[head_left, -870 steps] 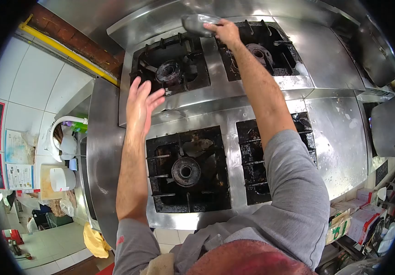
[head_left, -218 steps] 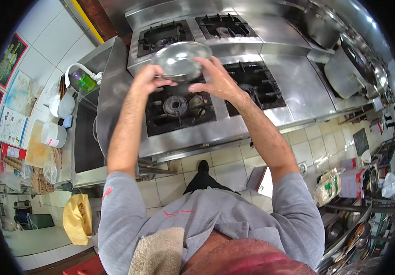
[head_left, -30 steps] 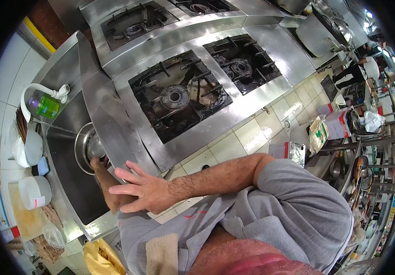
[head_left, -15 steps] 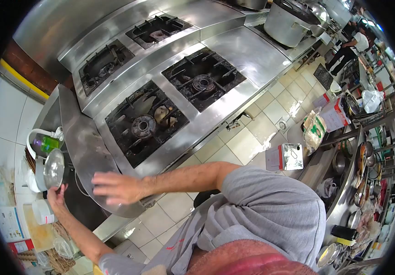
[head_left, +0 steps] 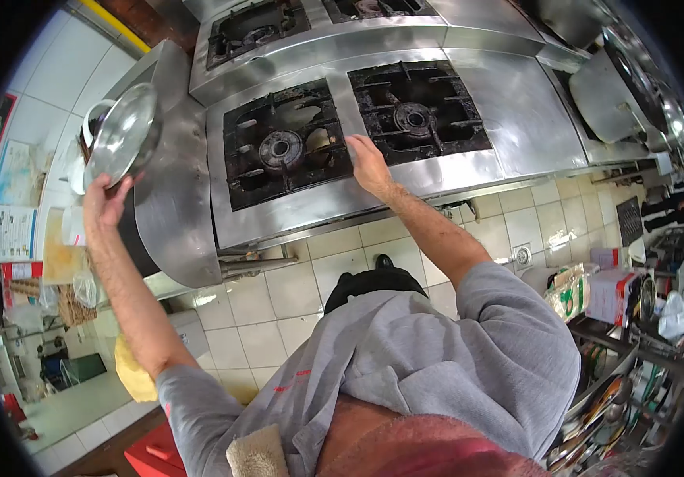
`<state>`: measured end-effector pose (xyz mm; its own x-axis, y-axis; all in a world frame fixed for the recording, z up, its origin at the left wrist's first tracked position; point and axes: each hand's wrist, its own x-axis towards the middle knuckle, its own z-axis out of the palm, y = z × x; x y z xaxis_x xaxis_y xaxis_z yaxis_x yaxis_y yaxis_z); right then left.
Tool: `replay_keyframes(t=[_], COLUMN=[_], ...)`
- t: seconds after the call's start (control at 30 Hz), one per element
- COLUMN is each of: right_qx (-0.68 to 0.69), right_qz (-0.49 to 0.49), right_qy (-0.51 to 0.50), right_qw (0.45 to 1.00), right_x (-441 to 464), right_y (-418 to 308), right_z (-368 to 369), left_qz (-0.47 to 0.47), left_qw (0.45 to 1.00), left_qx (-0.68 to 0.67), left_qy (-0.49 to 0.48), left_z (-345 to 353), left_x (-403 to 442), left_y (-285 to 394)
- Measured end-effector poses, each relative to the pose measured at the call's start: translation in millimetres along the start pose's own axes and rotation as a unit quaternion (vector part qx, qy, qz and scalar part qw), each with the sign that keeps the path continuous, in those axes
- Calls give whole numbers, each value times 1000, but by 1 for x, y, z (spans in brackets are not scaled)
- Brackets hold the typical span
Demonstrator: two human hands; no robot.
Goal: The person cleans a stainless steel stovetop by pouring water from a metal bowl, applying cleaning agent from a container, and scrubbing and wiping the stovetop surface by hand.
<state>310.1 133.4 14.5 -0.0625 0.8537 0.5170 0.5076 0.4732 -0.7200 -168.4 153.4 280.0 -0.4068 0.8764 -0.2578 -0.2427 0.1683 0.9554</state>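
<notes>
My left hand (head_left: 110,199) grips the lower rim of a shallow round metal bowl (head_left: 125,131), thumb and fingers closed on its edge. The bowl is tilted, above the left end of the steel counter (head_left: 171,167). My right hand (head_left: 370,167) is over the front of the stove (head_left: 278,215), between the two front burners. Its fingers are bent and close together; whether something small is between them I cannot make out. Closest to that hand are the left front burner (head_left: 281,149) and the right front burner (head_left: 413,118).
A large metal pot (head_left: 616,99) stands at the stove's right end. Behind me on the right are shelves with utensils (head_left: 608,405), a plastic bag (head_left: 678,314) and a tin box (head_left: 612,296). A floor drain (head_left: 522,256) lies in the tiles. Another person's legs (head_left: 672,211) show far right.
The bowl has been lifted away from the counter's left end, in my left hand. My right hand has moved right, from above the left counter to the stove front. My view has turned.
</notes>
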Motion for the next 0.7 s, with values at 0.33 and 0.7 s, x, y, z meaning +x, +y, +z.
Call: replay_keyframes(t=[0.33,0.7], right_qx=[-78,-116], right_qz=[-40,-8], right_qy=[-72,-121], right_qw=[993,986], right_x=[28,21], right_y=[57,71], right_z=[40,60], left_qz=[-21,-135], left_qw=[996,978], left_qx=[25,119], left_qy=[-81,-110], left_z=[159,197], left_x=[-98,-94], left_y=[-124,-213])
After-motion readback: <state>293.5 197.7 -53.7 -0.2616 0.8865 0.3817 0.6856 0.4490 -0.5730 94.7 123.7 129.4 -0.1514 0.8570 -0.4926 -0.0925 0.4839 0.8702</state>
